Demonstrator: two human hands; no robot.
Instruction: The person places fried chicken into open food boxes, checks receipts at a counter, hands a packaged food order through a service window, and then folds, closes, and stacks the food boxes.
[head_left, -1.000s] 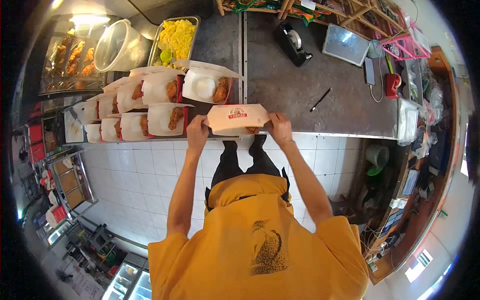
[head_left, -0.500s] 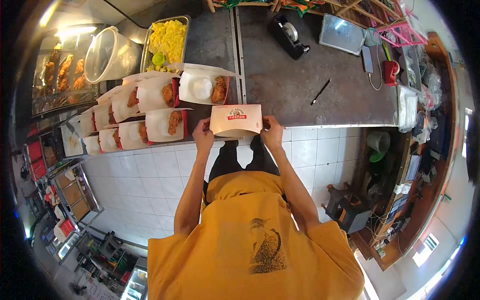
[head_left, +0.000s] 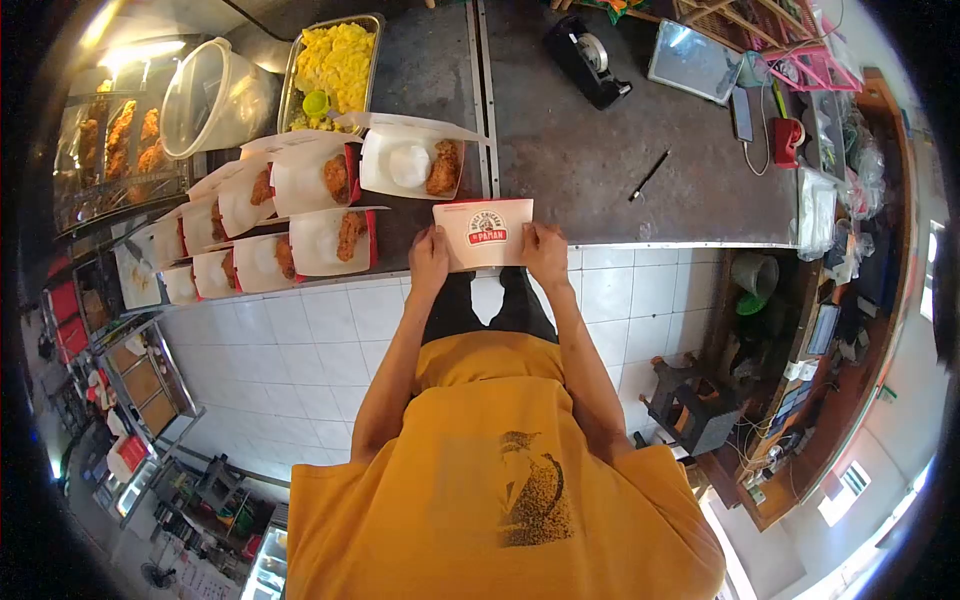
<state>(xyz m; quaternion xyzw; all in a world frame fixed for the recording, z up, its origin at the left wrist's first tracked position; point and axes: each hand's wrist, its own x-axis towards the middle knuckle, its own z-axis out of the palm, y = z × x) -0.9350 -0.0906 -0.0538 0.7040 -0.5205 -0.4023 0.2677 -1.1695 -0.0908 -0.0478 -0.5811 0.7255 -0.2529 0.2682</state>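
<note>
Currently | left hand (head_left: 429, 262) and right hand (head_left: 546, 256) gripping carton (head_left: 484, 238) by opposite sides | logo (head_left: 487, 226): "CHICKEN", red-banded "PAMAN"

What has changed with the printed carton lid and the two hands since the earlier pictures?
The printed carton lid has come down toward the person, hiding the fried chicken seen under it at first. The left hand and right hand have drawn closer together, both keeping hold. The open chicken boxes, tape dispenser and pen stayed in place.
</note>
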